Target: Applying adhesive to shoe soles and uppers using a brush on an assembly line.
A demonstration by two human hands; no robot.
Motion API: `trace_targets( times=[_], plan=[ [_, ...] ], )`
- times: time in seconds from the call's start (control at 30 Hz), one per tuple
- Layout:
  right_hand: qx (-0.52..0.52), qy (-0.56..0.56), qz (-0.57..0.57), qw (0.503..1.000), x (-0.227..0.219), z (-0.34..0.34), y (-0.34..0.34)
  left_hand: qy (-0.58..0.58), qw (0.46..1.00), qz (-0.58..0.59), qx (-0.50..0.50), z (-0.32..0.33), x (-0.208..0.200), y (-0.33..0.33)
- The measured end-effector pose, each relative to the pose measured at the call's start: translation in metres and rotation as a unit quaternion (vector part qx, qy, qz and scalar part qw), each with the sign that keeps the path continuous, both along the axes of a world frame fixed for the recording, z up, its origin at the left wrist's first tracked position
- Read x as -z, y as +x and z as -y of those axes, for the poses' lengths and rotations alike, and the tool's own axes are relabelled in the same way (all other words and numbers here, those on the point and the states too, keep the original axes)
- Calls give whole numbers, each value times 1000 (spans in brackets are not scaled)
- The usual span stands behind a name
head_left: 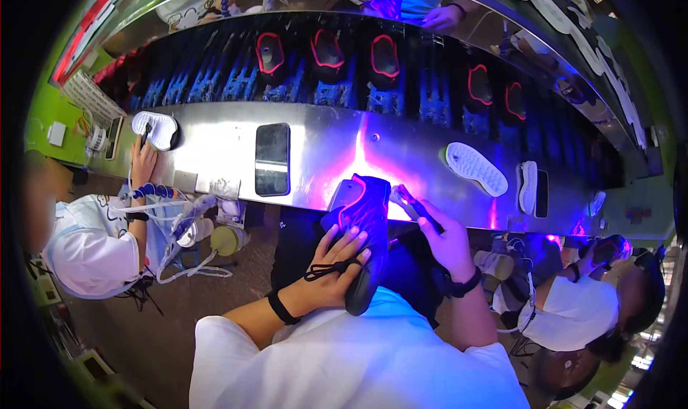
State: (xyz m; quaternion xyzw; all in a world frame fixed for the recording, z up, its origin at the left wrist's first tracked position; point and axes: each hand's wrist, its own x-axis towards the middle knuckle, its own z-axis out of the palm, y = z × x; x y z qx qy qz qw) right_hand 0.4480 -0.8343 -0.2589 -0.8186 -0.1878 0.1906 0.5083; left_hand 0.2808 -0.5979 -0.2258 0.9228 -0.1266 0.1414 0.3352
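My left hand point(331, 271) is wrapped round the side of a dark shoe upper point(371, 240), its fingers pressed against it just below the bench edge. A glowing pink-red line runs around the upper's heel end, and dark laces lie near my fingers. In my right hand point(448, 243) is a slim brush point(410, 201) with a dark handle. Its tip lies close to the upper's right side; whether they touch I cannot tell. Purple light falls on the upper and on the metal bench point(322, 133) beyond it.
A phone point(272, 159) lies on the bench at centre left. White soles point(476, 169) point(528, 187) lie at the right beside another phone point(542, 194). Behind runs a conveyor point(437, 86) carrying several dark uppers point(385, 59). Co-workers sit either side; the left one's hand point(145, 162) works on a sole point(155, 129).
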Motion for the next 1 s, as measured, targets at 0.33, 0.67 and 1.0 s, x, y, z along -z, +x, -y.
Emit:
trace_targets(
  times=[0.33, 0.67, 1.0],
  plan=[
    [-13, 0, -91, 996, 0, 5, -15, 71, 995, 12, 71, -1, 14, -5],
    [-36, 93, -82, 992, 11, 21, -43, 94, 994, 11, 63, 6, 11, 3],
    [-29, 40, -214, 976, -15, 67, -65, 93, 994, -8, 49, 30, 0, 11]
  ],
)
